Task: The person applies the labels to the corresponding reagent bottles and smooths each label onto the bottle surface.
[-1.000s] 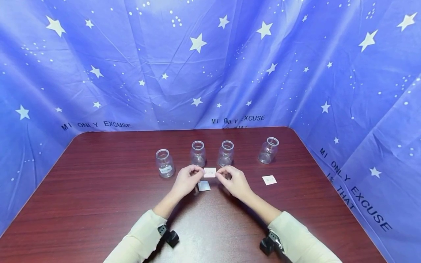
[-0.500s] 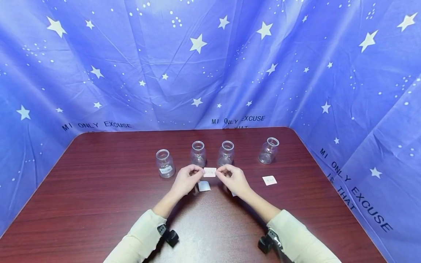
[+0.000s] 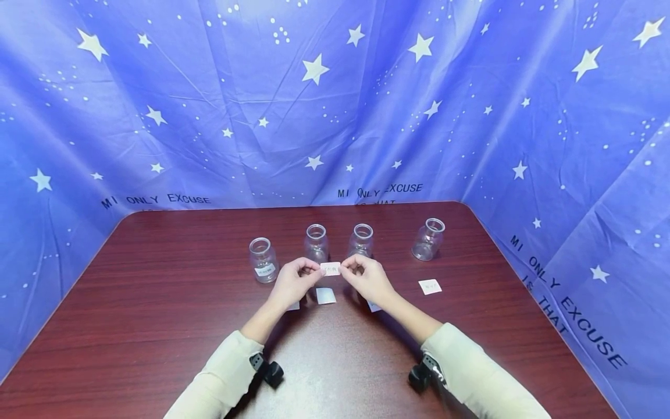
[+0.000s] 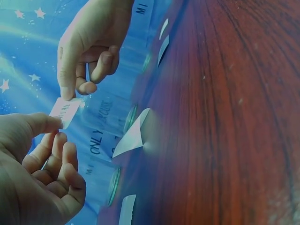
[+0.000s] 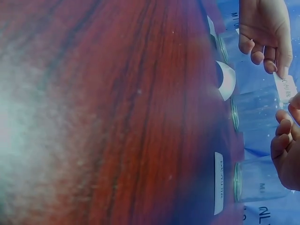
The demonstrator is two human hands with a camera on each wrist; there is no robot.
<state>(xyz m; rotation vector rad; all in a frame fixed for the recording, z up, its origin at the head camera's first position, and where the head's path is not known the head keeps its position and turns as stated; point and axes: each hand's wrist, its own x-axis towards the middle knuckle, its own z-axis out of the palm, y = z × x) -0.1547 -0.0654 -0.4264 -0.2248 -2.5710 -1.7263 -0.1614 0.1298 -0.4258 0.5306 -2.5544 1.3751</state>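
A small white label [image 3: 330,269] with handwriting is held up off the table, in front of the two middle glass jars. My left hand [image 3: 293,283] pinches its left edge between thumb and forefinger. At the opposite edge, my right hand [image 3: 368,282] pinches it the same way. Behind the hands stand the left-middle jar [image 3: 316,240] and the right-middle jar [image 3: 363,237], their lower parts partly hidden. In the left wrist view the label [image 4: 64,113] spans the two thumbs, the other fingers loosely bent. Below it lies a curled blank paper piece [image 4: 133,138].
A glass jar with a label [image 3: 263,259] stands at the left, an unlabelled jar [image 3: 428,240] at the right. Near the latter lies a written label [image 3: 430,287]. Further paper pieces lie under the left wrist [image 3: 293,306] and under the right wrist [image 3: 374,306]. A starry curtain [image 3: 314,116] hangs behind the table.
Both hands have shifted slightly forward and left with the label between them, and the label looks more tilted. Paper pieces beneath both wrists show more than before.
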